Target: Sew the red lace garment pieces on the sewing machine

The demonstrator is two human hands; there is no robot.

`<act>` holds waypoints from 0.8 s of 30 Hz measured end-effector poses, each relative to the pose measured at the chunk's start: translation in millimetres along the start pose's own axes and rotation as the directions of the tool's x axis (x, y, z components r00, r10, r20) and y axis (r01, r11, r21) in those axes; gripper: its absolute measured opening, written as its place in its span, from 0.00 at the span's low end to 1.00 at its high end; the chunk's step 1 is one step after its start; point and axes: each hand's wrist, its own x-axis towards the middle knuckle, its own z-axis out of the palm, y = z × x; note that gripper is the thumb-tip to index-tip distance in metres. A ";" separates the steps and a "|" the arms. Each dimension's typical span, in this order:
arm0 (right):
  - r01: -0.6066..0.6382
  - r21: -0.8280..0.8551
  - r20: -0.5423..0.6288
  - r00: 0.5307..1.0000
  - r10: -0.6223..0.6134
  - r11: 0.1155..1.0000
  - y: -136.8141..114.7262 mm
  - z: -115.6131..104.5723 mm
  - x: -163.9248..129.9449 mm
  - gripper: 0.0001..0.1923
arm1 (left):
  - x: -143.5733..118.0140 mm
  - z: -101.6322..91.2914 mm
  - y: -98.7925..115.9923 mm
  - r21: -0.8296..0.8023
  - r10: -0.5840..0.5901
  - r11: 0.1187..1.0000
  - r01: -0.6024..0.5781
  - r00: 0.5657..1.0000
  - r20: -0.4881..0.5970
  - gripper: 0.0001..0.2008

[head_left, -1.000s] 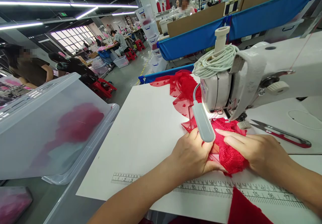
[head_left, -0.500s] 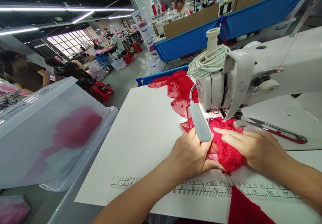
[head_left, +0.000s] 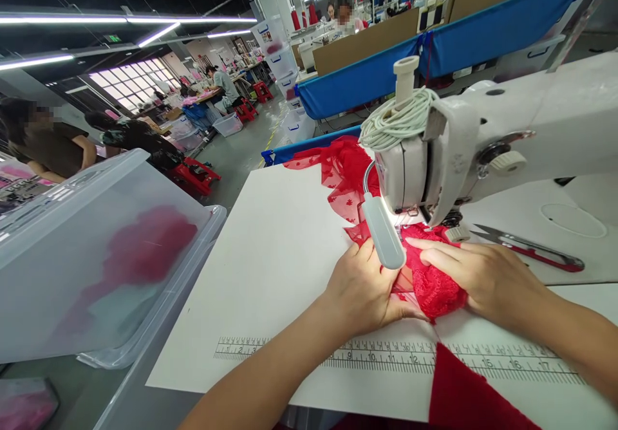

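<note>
Red lace fabric (head_left: 434, 288) lies on the white table (head_left: 280, 256) under the sewing machine (head_left: 463, 147), pressed flat by both hands: the left hand (head_left: 362, 288) pinches its near edge, the right hand (head_left: 477, 275) rests fingers-extended on top. Red-handled scissors (head_left: 531, 250) lie just beyond.

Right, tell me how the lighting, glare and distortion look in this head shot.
Head view: the small lamp throws a bright, nearly washed-out patch on the left hand and the red lace; ceiling light strips glare against a dark ceiling; the wide lens bows the sewing machine and table edge; the plastic bin is hazy, blurring its red contents.
</note>
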 end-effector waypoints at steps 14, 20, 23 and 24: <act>0.028 0.171 -0.091 0.996 -0.012 0.985 -5.1 3.9 -3.0 0.17 | 5.6 -11.4 6.8 -0.016 0.114 0.993 -0.113 0.980 0.165 0.12; -0.300 0.510 -0.034 0.929 0.367 0.806 -4.3 4.9 2.0 0.13 | 24.1 -3.2 -22.6 -0.592 -0.197 0.729 0.343 0.934 0.299 0.15; -0.413 0.583 0.055 0.879 0.473 0.700 -5.3 0.7 7.4 0.20 | 26.1 -1.7 -26.1 -0.637 -0.248 0.660 0.398 0.916 0.316 0.14; -0.424 0.597 0.076 0.875 0.477 0.682 -5.9 -0.8 8.7 0.20 | 25.5 -2.8 -24.7 -0.658 -0.236 0.635 0.404 0.913 0.334 0.13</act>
